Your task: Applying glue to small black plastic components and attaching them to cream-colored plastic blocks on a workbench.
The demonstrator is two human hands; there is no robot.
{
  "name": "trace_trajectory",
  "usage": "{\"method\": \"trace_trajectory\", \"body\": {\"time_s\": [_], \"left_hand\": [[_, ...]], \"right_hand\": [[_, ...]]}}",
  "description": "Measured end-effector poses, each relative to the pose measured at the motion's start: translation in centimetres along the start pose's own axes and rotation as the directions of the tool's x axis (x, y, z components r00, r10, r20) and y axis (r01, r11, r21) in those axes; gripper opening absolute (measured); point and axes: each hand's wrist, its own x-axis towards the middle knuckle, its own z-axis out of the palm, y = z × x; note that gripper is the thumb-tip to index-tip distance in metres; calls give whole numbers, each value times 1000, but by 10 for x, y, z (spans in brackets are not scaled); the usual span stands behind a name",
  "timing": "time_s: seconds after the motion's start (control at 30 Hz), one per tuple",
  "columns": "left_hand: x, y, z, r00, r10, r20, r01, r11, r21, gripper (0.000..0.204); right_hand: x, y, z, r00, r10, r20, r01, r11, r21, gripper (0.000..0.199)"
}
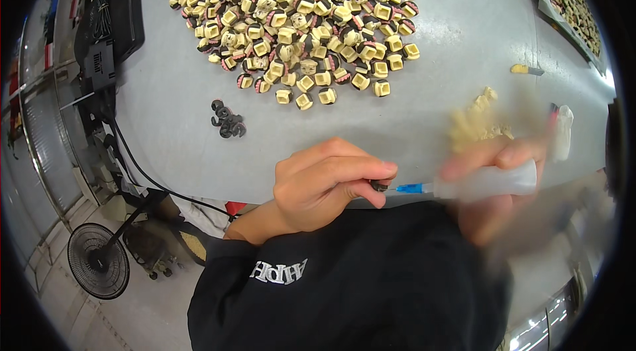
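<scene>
Here, left hand point(318, 185) fingers pinched on a small black part point(379, 185), blurred right hand point(497, 182) gripping a blue-tipped squeeze bottle point(483, 183)

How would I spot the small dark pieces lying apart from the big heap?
Start at the grey table and its big heap of cream parts. Below the heap's left edge sits a small cluster of black pieces, all dark, with no cream, lying alone.

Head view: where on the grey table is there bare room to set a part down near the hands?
Bare grey table lies between the heap of cream parts and the left hand. A smaller patch sits between the black pieces and the cable. Crowded: the heap up top, and the blurred cream pile above the right hand.
</scene>
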Motion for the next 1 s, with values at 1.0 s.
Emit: {"method": "trace_trajectory", "body": {"time_s": [1.0], "left_hand": [[1, 0, 0, 1000, -12, 17, 12, 1000, 19, 29]], "right_hand": [[-1, 0, 5, 996, -11, -88, 2, 995, -104, 41]]}}
